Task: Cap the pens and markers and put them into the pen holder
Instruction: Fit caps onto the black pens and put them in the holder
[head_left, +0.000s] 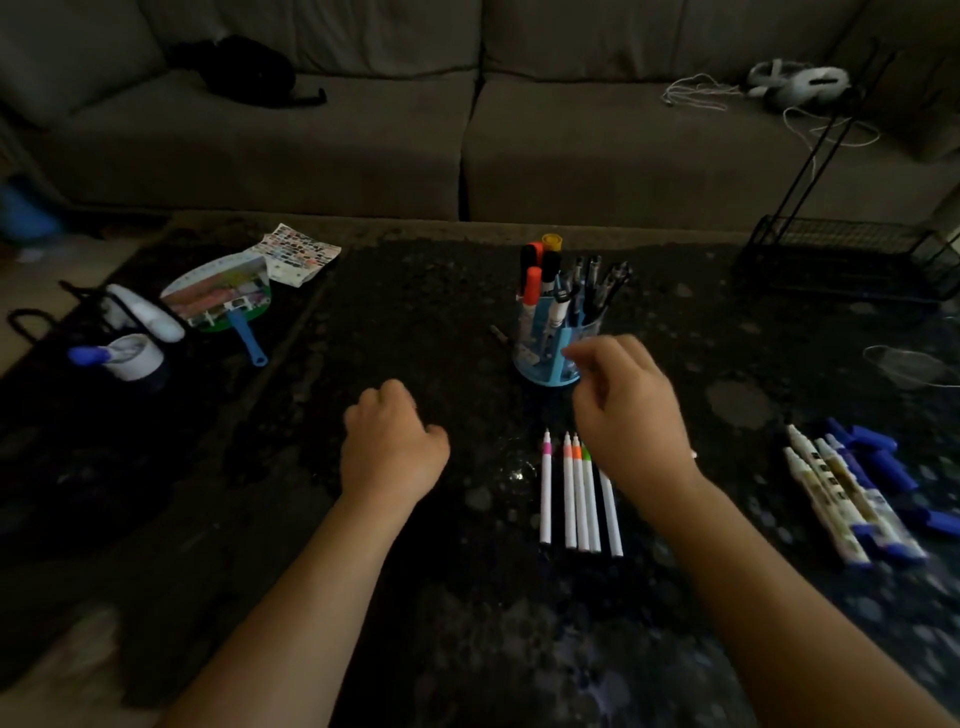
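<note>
partly done, it seems: the blue pen holder (558, 338) already carries several markers and pens. left to do: a row of thin white pens (576, 499) just nearer than the holder, tips bare, and blue-and-white markers (852, 499) well to its right. the left hand (392, 447), left of the holder, is loosely curled, its grip on nothing. the right hand (628, 410) hovers just before the holder, fingers curled; whether its grip has anything i cannot tell.
</note>
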